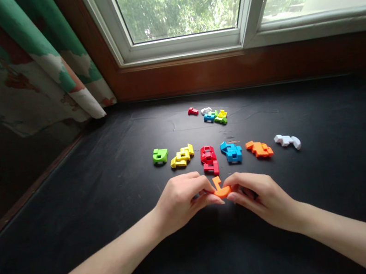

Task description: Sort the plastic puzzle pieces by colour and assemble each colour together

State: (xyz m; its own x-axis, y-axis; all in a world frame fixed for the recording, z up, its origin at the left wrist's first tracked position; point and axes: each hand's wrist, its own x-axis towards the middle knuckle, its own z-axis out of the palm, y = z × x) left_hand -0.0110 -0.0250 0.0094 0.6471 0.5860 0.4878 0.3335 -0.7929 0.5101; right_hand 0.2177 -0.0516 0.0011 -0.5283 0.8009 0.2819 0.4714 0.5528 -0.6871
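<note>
My left hand and my right hand pinch an orange plastic piece from both sides, above the black table. The piece has a curved base with a hooked upright part; its ends are hidden by my fingers. Just beyond my hands a row of coloured plastic pieces lies on the table: green, yellow, red, blue, orange and white. The red ones are nearest to my fingertips.
Farther back lie a small red piece and a cluster of white, blue, green and yellow pieces. Behind the black table is a window frame. A patterned curtain hangs at the left.
</note>
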